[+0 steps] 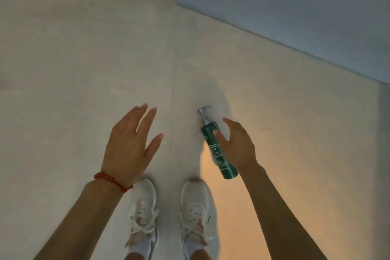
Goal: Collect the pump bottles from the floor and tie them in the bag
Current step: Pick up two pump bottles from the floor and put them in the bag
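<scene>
Head view: a green pump bottle (pixel 218 150) lies on the pale floor (pixel 84 69), with both hands spread above it.

The bottle lies on its side, its silver pump head pointing away from the person, just ahead of the right white sneaker (pixel 195 207). The right hand (pixel 236 145), fingers apart and curved, overlaps the bottle's side in the picture; whether it touches cannot be told. The left hand (pixel 128 145), with a red bracelet (pixel 113 181) at the wrist, is splayed and holds nothing, well apart from the bottle. A grey-blue wall (pixel 295 6) stands beyond.
</scene>
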The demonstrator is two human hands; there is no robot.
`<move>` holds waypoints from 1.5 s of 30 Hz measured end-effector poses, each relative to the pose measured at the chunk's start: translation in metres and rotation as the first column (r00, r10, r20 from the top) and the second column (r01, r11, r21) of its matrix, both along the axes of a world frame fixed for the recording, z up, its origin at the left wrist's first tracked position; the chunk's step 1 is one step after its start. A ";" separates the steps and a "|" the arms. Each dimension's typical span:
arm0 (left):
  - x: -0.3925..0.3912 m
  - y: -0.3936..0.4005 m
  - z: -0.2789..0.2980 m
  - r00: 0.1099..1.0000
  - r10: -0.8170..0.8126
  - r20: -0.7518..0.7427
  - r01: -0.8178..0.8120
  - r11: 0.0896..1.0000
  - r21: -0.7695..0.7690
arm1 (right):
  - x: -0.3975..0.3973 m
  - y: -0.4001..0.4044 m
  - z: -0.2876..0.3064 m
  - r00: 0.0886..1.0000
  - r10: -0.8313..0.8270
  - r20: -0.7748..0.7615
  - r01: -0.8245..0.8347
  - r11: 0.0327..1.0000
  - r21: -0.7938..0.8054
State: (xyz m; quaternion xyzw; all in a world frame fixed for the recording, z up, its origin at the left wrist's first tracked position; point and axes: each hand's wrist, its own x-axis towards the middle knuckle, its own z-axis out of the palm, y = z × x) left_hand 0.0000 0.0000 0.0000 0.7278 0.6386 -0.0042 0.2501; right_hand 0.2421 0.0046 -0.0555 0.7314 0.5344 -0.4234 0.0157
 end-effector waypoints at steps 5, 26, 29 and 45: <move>-0.006 -0.013 -0.064 0.999 0.012 -0.033 -0.013 0.999 -0.041 | 0.000 -0.007 -0.080 0.997 -0.067 0.027 0.070 0.987 -0.147; -0.074 -0.035 0.048 0.982 0.183 -0.045 -0.188 0.975 -0.120 | -0.065 -0.004 0.060 0.715 -0.520 -0.468 0.438 0.854 -0.281; -0.084 -0.035 0.104 0.966 0.257 -0.040 -0.260 0.959 -0.111 | -0.085 0.013 0.132 0.706 -0.470 -0.530 0.396 0.882 -0.256; -0.193 -0.044 0.309 0.663 0.748 0.008 -0.745 0.659 0.107 | -0.237 0.105 0.375 0.783 0.017 -0.622 0.010 0.999 0.040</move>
